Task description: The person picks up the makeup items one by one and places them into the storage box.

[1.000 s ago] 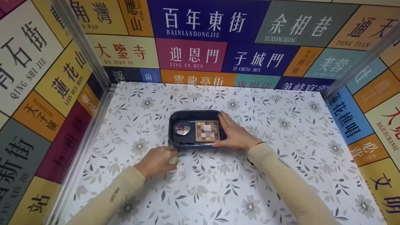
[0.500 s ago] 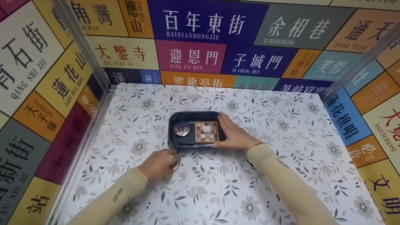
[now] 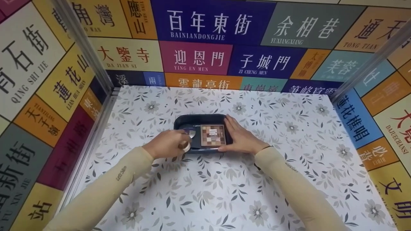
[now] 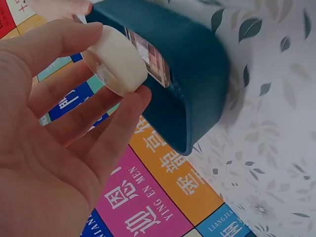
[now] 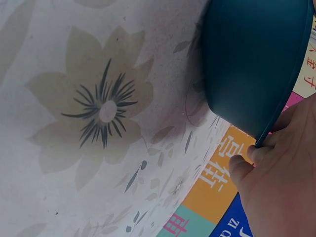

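My left hand (image 3: 167, 143) holds a short white cylinder (image 4: 123, 59) between thumb and fingers, over the left front part of a dark blue rounded box (image 3: 199, 119). Its exact kind is unclear. A checkered palette (image 3: 213, 135) in brown and cream tones lies in the right half of the box. Left of that is a shiny round compact-like thing (image 3: 192, 133), mostly hidden behind my left hand. My right hand (image 3: 242, 137) grips the right end of the box, fingers along the rim and thumb at the front corner.
The box stands on a white tabletop (image 3: 257, 189) printed with grey flowers and leaves. Coloured panels (image 3: 199, 57) with large characters rise at the back and both sides, with metal posts (image 3: 93, 48) at the corners.
My left hand has moved from in front of the box up and over its left front edge, carrying the white cylinder. My right hand has stayed at the box's right end.
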Tool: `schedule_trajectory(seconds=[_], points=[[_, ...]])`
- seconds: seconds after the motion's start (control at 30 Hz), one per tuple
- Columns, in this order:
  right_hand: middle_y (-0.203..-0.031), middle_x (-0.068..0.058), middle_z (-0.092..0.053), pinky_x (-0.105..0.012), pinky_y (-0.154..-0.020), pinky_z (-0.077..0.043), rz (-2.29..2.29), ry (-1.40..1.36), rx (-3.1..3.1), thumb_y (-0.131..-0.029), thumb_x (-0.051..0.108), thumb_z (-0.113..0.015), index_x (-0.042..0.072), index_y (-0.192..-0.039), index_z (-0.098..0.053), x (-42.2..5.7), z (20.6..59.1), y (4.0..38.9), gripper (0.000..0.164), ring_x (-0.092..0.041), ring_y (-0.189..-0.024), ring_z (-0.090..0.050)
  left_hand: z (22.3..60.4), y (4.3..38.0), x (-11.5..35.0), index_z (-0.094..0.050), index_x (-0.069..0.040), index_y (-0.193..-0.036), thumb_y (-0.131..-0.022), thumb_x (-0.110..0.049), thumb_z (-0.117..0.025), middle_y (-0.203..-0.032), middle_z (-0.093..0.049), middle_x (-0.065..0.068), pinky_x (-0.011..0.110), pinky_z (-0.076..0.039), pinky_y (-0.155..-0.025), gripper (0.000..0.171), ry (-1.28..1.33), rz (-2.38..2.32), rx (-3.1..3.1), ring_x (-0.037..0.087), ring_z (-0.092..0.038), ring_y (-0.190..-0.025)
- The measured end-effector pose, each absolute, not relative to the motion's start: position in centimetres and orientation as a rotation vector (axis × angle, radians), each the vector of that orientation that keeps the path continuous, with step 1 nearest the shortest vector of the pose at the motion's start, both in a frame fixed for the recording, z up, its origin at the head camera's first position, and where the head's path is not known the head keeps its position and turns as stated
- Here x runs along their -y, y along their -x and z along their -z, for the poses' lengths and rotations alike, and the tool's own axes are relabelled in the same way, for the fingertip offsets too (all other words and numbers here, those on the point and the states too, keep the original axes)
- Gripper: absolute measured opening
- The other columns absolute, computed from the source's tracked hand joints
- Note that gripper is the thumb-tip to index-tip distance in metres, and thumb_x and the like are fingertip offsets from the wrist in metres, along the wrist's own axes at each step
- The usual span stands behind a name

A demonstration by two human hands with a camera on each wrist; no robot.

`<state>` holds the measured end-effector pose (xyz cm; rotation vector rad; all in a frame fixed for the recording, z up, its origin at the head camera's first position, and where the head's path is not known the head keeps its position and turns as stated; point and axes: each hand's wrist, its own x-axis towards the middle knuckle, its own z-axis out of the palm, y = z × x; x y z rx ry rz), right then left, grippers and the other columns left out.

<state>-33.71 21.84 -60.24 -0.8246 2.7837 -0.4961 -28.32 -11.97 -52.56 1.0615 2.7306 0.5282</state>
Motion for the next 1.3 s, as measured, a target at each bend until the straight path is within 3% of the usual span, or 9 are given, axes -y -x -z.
schedule_trajectory(seconds=[0.13, 0.3, 0.47, 0.6, 0.73, 0.9, 1.1, 1.3], points=[[-0.167, -0.003, 0.015, -0.049, -0.120, -0.019, 0.501, 0.817, -2.772, -0.073, 0.082, -0.065, 0.006, -0.162, 0.000, -21.8, 60.1, 33.6, 0.134, -0.031, -0.154, 0.001, 52.9, 30.2, 10.9, -0.075, -0.018, -0.106, -0.077, -0.003, -0.078, -0.094, -0.064, 0.001, 0.032, -0.053, -0.070, 0.032, -1.046, -0.468, -2.740, 0.014, -0.059, -0.079], [-0.168, -0.006, 0.014, -0.051, -0.120, -0.019, 0.518, 0.816, -2.763, -0.075, 0.079, -0.068, 0.007, -0.162, 0.001, -21.8, 60.2, 33.7, 0.132, -0.031, -0.154, 0.001, 54.2, 32.4, 9.7, -0.075, -0.015, -0.100, -0.074, -0.002, -0.077, -0.092, -0.064, 0.003, 0.035, -0.054, -0.071, 0.029, -1.067, -0.399, -2.771, 0.019, -0.061, -0.080], [-0.168, -0.011, 0.010, -0.052, -0.120, -0.020, 0.517, 0.829, -2.771, -0.075, 0.079, -0.068, 0.005, -0.162, 0.000, -21.7, 60.3, 33.7, 0.132, -0.032, -0.154, 0.000, 56.0, 34.0, 8.9, -0.072, -0.011, -0.084, -0.075, 0.000, -0.073, -0.079, -0.062, -0.001, 0.040, -0.055, -0.070, 0.014, -1.132, -0.386, -2.779, 0.021, -0.061, -0.073], [-0.168, -0.007, 0.013, -0.051, -0.120, -0.020, 0.524, 0.817, -2.773, -0.074, 0.081, -0.066, 0.006, -0.162, 0.000, -21.7, 60.2, 33.7, 0.133, -0.030, -0.154, 0.002, 57.1, 34.6, 8.5, -0.070, -0.010, -0.079, -0.077, -0.001, -0.072, -0.068, -0.061, -0.004, 0.042, -0.055, -0.070, 0.009, -1.130, -0.393, -2.767, 0.022, -0.060, -0.066], [-0.168, -0.007, 0.012, -0.049, -0.120, -0.021, 0.531, 0.812, -2.776, -0.073, 0.085, -0.062, 0.006, -0.162, -0.001, -21.8, 60.1, 33.6, 0.134, -0.029, -0.154, 0.001, 57.7, 34.8, 8.1, -0.073, -0.010, -0.084, -0.081, -0.006, -0.075, -0.068, -0.064, -0.003, 0.043, -0.056, -0.073, 0.006, -1.082, -0.411, -2.742, 0.026, -0.062, -0.068], [-0.168, -0.007, 0.011, -0.048, -0.120, -0.020, 0.541, 0.808, -2.772, -0.074, 0.082, -0.065, 0.007, -0.162, 0.000, -21.9, 60.1, 33.6, 0.133, -0.028, -0.154, 0.002, 57.9, 34.8, 7.5, -0.077, -0.011, -0.095, -0.079, -0.009, -0.080, -0.078, -0.071, 0.000, 0.042, -0.056, -0.081, 0.016, -1.047, -0.428, -2.720, 0.027, -0.068, -0.079], [-0.168, -0.011, 0.009, -0.050, -0.120, -0.021, 0.519, 0.825, -2.777, -0.073, 0.084, -0.063, 0.006, -0.162, 0.000, -22.0, 60.2, 33.7, 0.133, -0.030, -0.154, 0.001, 58.3, 34.6, 6.6, -0.078, -0.009, -0.104, -0.083, -0.006, -0.075, -0.091, -0.075, 0.004, 0.042, -0.056, -0.085, 0.022, -1.059, -0.421, -2.713, 0.029, -0.069, -0.086], [-0.169, -0.010, 0.008, -0.050, -0.120, -0.021, 0.535, 0.809, -2.771, -0.073, 0.081, -0.066, 0.007, -0.162, -0.001, -22.1, 60.3, 33.7, 0.133, -0.028, -0.154, 0.002, 58.9, 34.5, 6.1, -0.078, -0.009, -0.097, -0.085, -0.006, -0.073, -0.090, -0.074, 0.007, 0.044, -0.056, -0.082, 0.014, -1.069, -0.373, -2.756, 0.029, -0.068, -0.084]])
